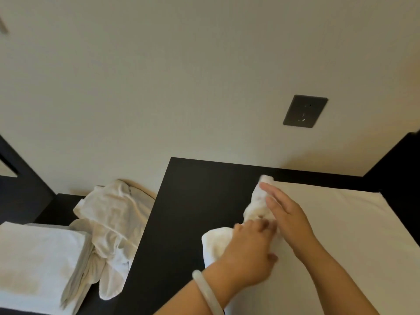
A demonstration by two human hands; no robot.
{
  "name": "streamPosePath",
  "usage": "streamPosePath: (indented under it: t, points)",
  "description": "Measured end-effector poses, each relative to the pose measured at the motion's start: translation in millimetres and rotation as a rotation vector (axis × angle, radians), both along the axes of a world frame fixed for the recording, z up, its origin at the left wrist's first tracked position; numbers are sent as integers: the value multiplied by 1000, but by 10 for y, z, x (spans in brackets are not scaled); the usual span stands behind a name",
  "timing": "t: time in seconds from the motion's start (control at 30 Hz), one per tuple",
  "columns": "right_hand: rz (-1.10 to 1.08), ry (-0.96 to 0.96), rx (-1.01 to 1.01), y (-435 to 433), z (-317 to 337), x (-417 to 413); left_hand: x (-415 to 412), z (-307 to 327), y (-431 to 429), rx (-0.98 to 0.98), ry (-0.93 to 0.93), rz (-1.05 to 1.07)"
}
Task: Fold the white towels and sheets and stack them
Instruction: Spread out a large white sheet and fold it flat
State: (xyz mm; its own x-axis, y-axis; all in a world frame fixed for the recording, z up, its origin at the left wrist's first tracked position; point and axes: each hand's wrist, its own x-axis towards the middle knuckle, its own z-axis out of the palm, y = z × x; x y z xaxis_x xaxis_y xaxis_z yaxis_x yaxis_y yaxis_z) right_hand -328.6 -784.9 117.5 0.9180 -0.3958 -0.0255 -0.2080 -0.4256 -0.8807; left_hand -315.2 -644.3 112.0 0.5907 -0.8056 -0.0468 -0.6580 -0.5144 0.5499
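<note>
A pale, matte wall (pixel 181 64) is filling the upper half of the view. Below it, a flat black counter (pixel 181 212) with a sharp square corner is butting against the wall. A smooth white sheet (pixel 352 235) is lying spread flat over the counter's right part, with its far edge running straight.

To the left, on a lower dark ledge (pixel 63 201), a stack of folded towels (pixel 38 258) is sitting in a neat rectangular block with layered edges. Just beside it, a crumpled towel (pixel 111 223) of nubbly, creased fabric is slumping in loose folds against the counter's side.

Along the sheet's left border, a bunched cloth (pixel 256 208) is lying in a soft, lumpy, twisted roll on the counter. Whether it is part of the sheet or a separate piece is unclear.

The right hand (pixel 288 214) is resting on the roll's far end with its fingers straight and close together. The left hand (pixel 247 251) is gripping the roll's near end with its fingers curled into the fabric, though motion is blurring them. A smooth, pale, rounded bangle (pixel 204 289) is circling the left wrist. A dark rectangular socket plate (pixel 304 111) is sitting on the wall.
</note>
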Motion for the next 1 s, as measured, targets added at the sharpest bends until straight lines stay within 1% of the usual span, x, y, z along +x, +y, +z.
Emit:
streamPosePath:
  t: [0.07,0.1,0.13,0.17,0.23,0.3,0.37,0.4,0.43,0.47,0.53,0.57,0.63,0.67,0.73,0.77,0.83,0.93,1.0]
  points:
    - [78,133,-64,-164,-79,30,-86,21,-75,39,55,-181]
    - [103,226,-92,-247,-145,5,-96,14,-70,54,106,-231]
    - [120,279,-102,-326,-224,-47,-90,-2,-39,35,161,-242]
    - [134,273,-92,-392,-301,-121,-67,-30,20,-21,220,-209]
    - [139,184,-55,-477,-394,-257,27,-79,173,-154,316,-45]
    - [127,160,-11,-528,-425,-314,161,-183,337,-219,263,174]
    - [117,193,34,-570,-387,-304,280,-300,460,-124,241,344]
    - [128,230,30,-581,-349,-283,326,-352,495,-49,286,393]
    - [158,284,-12,-589,-297,-250,370,-394,513,10,353,413]
    - [206,363,-117,-596,-241,-210,411,-422,515,39,421,419]
    - [327,543,-435,-595,-114,-114,472,-412,502,40,551,396]
    - [400,600,-564,-577,-41,-60,479,-388,487,63,588,350]
    - [556,665,-727,-556,77,41,467,-346,457,164,571,236]
    - [638,693,-796,-556,113,78,454,-325,455,184,558,208]
    - [717,747,-844,-558,174,128,440,-258,511,102,557,224]
    - [711,735,-832,-562,215,147,450,-210,571,30,558,247]
    - [659,635,-769,-556,346,234,495,-93,752,-90,539,309]
    - [549,407,-615,-445,592,586,607,66,1132,-195,379,465]
    - [562,256,-555,-234,721,932,731,110,1391,-200,283,584]
